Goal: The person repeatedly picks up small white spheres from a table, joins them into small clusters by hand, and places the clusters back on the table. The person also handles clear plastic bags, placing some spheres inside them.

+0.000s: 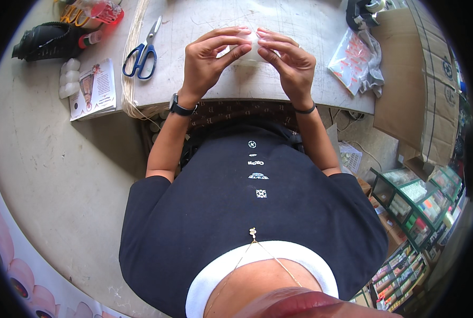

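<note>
Both hands meet over the far middle of the table, fingertips nearly touching. Between them is a small whitish, translucent piece [254, 49], its exact kind hidden by the fingers. My left hand [213, 55] pinches it with thumb and fingers from the left side. From the other side, my right hand [291, 59] grips it the same way. To the left of my left hand lie scissors [141, 57] with blue handles, their blades slightly parted. Alongside the scissors runs a bundle of pale cord [127, 87], which hangs over the table's front edge.
At the left sit a white bubble-shaped block [70, 79], printed cards [94, 90], a black object [48, 41] and a red bottle [109, 11]. To the right are a clear bag with red print [347, 61], a tape dispenser [361, 15], a cardboard box [400, 79] and green-framed shelves [422, 196].
</note>
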Action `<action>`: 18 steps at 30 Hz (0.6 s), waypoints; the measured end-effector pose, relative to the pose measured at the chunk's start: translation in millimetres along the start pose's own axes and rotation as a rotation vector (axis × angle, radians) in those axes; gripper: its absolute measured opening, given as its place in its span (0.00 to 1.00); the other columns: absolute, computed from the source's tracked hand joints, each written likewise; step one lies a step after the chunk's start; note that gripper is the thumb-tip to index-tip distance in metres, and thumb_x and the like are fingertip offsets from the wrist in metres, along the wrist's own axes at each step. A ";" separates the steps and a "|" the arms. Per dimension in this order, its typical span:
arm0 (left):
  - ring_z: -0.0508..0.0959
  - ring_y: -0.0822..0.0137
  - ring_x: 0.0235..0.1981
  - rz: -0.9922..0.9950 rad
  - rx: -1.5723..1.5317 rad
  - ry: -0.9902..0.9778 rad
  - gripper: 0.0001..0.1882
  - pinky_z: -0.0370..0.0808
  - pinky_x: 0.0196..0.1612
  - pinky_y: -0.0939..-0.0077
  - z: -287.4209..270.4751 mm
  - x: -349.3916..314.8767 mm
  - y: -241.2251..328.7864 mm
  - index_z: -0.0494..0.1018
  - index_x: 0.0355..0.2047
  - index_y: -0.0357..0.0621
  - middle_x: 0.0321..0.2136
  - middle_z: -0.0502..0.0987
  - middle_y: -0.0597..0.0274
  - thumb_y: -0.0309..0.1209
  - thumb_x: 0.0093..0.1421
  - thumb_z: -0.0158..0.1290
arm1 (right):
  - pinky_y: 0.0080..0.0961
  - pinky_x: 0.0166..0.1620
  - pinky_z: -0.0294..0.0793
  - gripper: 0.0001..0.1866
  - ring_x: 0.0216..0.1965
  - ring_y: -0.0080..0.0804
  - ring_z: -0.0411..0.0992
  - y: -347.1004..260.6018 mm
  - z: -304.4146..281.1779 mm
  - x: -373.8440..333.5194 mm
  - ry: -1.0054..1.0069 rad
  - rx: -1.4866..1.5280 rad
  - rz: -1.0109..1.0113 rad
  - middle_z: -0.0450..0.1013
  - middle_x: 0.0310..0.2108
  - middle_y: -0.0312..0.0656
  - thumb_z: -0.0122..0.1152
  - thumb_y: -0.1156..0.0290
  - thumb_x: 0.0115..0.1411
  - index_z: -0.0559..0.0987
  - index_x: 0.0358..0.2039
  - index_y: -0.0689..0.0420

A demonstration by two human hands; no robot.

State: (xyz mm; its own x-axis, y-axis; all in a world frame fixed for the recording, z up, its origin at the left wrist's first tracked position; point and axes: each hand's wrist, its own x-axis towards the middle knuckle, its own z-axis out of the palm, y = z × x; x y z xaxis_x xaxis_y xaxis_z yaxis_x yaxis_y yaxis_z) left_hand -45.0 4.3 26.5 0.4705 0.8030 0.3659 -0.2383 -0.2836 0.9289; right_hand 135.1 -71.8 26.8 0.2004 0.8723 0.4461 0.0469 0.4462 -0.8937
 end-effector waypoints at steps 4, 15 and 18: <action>0.82 0.62 0.49 0.100 0.063 0.010 0.10 0.83 0.52 0.68 0.8 2.3 -2.0 0.85 0.41 0.41 0.45 0.84 0.55 0.21 0.58 0.63 | 0.31 0.58 0.78 0.10 0.53 0.38 0.78 -3.7 3.1 -1.9 0.072 0.059 0.089 0.81 0.46 0.48 0.67 0.85 0.58 0.86 0.41 0.63; 0.82 0.62 0.50 0.049 -0.039 0.011 0.18 0.83 0.53 0.66 -1.2 18.6 -6.5 0.76 0.52 0.35 0.45 0.83 0.52 0.20 0.61 0.61 | 0.30 0.58 0.79 0.15 0.51 0.37 0.79 -0.5 -0.4 16.1 0.093 0.187 0.096 0.81 0.45 0.49 0.66 0.84 0.59 0.82 0.48 0.64; 0.82 0.64 0.50 0.018 -0.033 0.002 0.25 0.82 0.54 0.66 -1.2 21.0 -4.2 0.70 0.59 0.37 0.46 0.82 0.54 0.20 0.62 0.61 | 0.30 0.58 0.79 0.16 0.51 0.36 0.79 -6.1 0.9 19.0 0.119 0.175 0.157 0.81 0.45 0.49 0.66 0.84 0.60 0.81 0.49 0.64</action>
State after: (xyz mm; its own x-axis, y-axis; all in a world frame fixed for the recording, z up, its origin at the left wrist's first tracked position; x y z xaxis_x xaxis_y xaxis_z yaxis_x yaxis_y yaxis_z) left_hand -35.1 23.0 30.2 0.4639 0.7992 0.3822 -0.2742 -0.2806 0.9198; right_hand 137.7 -57.8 40.8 0.3060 0.9084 0.2849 -0.1615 0.3444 -0.9248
